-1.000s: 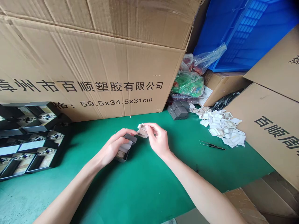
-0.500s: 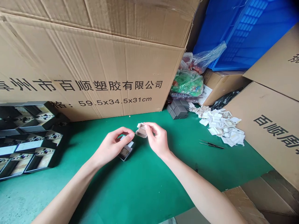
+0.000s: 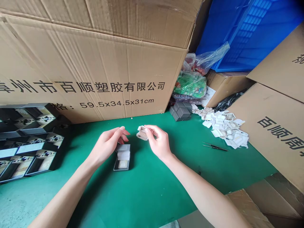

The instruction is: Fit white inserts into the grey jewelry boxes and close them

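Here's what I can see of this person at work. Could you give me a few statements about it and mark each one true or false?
1. The right hand pinches a small piece of folded card between its fingers. True.
2. The left hand is gripping the small dark box. False: the hand is open, held above and apart from the box, which rests on the green mat.
3. The tweezers are in the left hand. False: they lie on the mat beside the pile of white paper pieces.
4. A blue plastic crate sits at the back, behind the cardboard cartons. True.
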`<state>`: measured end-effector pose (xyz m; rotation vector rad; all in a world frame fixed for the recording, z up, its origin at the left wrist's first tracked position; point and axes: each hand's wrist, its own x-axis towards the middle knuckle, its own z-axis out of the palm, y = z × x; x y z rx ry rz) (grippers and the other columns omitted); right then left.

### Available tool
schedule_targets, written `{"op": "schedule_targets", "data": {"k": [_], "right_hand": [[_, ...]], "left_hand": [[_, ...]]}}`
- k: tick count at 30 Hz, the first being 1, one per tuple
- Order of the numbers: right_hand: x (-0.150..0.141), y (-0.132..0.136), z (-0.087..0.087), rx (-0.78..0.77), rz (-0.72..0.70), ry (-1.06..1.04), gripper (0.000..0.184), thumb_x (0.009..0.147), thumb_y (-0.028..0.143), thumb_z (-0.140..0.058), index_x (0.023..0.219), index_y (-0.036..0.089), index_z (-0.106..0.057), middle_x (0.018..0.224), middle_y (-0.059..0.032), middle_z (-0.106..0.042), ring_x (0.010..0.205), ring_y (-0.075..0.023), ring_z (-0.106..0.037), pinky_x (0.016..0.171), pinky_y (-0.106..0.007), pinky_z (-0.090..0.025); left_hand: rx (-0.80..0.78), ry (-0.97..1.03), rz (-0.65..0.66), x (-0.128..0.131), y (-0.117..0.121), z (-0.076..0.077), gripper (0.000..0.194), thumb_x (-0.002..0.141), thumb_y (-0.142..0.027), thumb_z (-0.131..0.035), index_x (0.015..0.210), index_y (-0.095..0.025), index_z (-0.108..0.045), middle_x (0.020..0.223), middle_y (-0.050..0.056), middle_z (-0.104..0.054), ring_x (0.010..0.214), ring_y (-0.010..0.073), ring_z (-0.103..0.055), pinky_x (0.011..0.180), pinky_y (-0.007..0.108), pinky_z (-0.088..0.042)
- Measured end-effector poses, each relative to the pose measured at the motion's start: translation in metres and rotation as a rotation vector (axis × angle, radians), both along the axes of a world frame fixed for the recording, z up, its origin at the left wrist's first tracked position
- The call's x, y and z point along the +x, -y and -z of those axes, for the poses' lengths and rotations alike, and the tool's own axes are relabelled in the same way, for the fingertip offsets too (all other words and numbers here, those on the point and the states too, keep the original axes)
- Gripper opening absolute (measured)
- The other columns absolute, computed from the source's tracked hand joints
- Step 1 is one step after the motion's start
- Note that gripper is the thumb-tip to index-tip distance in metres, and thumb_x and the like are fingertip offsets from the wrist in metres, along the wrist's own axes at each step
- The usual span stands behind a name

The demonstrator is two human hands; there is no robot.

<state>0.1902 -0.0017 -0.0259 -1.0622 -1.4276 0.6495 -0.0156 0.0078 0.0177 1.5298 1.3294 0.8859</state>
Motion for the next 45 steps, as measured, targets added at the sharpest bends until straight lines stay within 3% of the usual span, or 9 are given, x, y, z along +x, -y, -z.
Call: {"op": "schedule_targets", "data": {"k": [3, 6, 10, 15, 18, 24, 28, 35, 45], "right_hand": [[-0.002, 0.002, -0.002, 0.009, -0.026, -0.007, 0.023, 0.096, 0.037, -0.056, 0.107, 0.021, -0.069, 0.109, -0.0068, -0.075, 0.098, -0.0207, -0.072, 0.088, -0.033, -0.059], [-0.005, 0.005, -0.004, 0.013, -0.057, -0.027, 0.021, 0.095, 0.036, -0.057, 0.106, 0.021, -0.067, 0.107, -0.0064, -0.075, 0.096, -0.0197, -0.073, 0.085, -0.031, -0.060], [-0.007, 0.007, -0.006, 0.011, -0.070, -0.044, 0.018, 0.095, 0.038, -0.056, 0.101, 0.023, -0.064, 0.106, -0.0060, -0.075, 0.094, -0.0191, -0.073, 0.083, -0.030, -0.061], [-0.007, 0.007, -0.004, -0.014, -0.084, -0.042, 0.019, 0.096, 0.039, -0.055, 0.099, 0.022, -0.063, 0.109, -0.0063, -0.075, 0.095, -0.0191, -0.073, 0.084, -0.030, -0.061], [-0.008, 0.008, -0.002, -0.023, -0.104, -0.061, 0.018, 0.096, 0.037, -0.055, 0.100, 0.022, -0.063, 0.109, -0.0068, -0.074, 0.095, -0.0191, -0.073, 0.083, -0.030, -0.061], [-0.009, 0.008, -0.006, -0.025, -0.094, -0.109, 0.018, 0.095, 0.038, -0.057, 0.100, 0.021, -0.063, 0.103, -0.0065, -0.075, 0.093, -0.0189, -0.073, 0.082, -0.030, -0.061], [-0.009, 0.009, -0.010, -0.070, -0.083, -0.141, 0.020, 0.094, 0.040, -0.057, 0.098, 0.020, -0.062, 0.098, -0.0062, -0.074, 0.092, -0.0186, -0.073, 0.081, -0.029, -0.061], [-0.013, 0.007, -0.004, -0.115, -0.109, -0.178, 0.021, 0.094, 0.041, -0.058, 0.095, 0.020, -0.060, 0.096, -0.0061, -0.073, 0.089, -0.0185, -0.073, 0.080, -0.029, -0.060], [-0.012, 0.011, 0.000, 0.040, -0.096, 0.039, 0.012, 0.096, 0.032, -0.055, 0.100, 0.023, -0.063, 0.110, -0.0050, -0.073, 0.098, -0.0184, -0.071, 0.084, -0.030, -0.059]], "left_hand": [[0.011, 0.006, -0.022, -0.001, -0.001, 0.000, 0.042, 0.084, -0.061, -0.061, 0.086, -0.020, -0.074, 0.089, 0.006, -0.074, 0.086, 0.0243, -0.066, 0.069, 0.029, -0.052], [-0.041, 0.102, 0.044, -0.002, 0.000, -0.001, 0.033, 0.082, -0.052, -0.068, 0.096, -0.022, -0.075, 0.103, 0.006, -0.075, 0.096, 0.0245, -0.066, 0.079, 0.030, -0.053], [-0.125, 0.177, 0.102, -0.003, 0.001, -0.002, 0.033, 0.082, -0.047, -0.068, 0.101, -0.021, -0.074, 0.105, 0.008, -0.073, 0.080, 0.0206, -0.065, 0.069, 0.031, -0.054], [-0.098, 0.112, 0.069, -0.003, 0.001, -0.001, 0.034, 0.082, -0.045, -0.069, 0.108, -0.023, -0.072, 0.093, 0.005, -0.071, 0.067, 0.0153, -0.058, 0.057, 0.026, -0.047], [-0.081, 0.071, 0.088, -0.004, 0.000, -0.001, 0.034, 0.081, -0.042, -0.071, 0.110, -0.024, -0.073, 0.103, 0.006, -0.073, 0.084, 0.0202, -0.064, 0.067, 0.028, -0.050], [-0.222, 0.186, 0.206, -0.008, -0.003, -0.001, 0.044, 0.074, -0.044, -0.078, 0.113, -0.023, -0.074, 0.116, 0.011, -0.075, 0.114, 0.0340, -0.065, 0.094, 0.044, -0.053], [-0.185, 0.186, 0.213, -0.007, -0.004, 0.001, 0.044, 0.073, -0.047, -0.079, 0.111, -0.023, -0.074, 0.121, 0.010, -0.073, 0.115, 0.0320, -0.065, 0.101, 0.044, -0.050], [-0.139, 0.202, 0.315, 0.000, -0.002, 0.007, 0.035, 0.077, -0.040, -0.078, 0.107, -0.023, -0.074, 0.114, 0.009, -0.076, 0.101, 0.0276, -0.070, 0.096, 0.043, -0.053], [-0.072, 0.206, 0.332, 0.004, -0.002, 0.012, 0.026, 0.083, -0.037, -0.074, 0.103, -0.021, -0.072, 0.107, 0.007, -0.077, 0.097, 0.0223, -0.071, 0.094, 0.036, -0.053]]}}
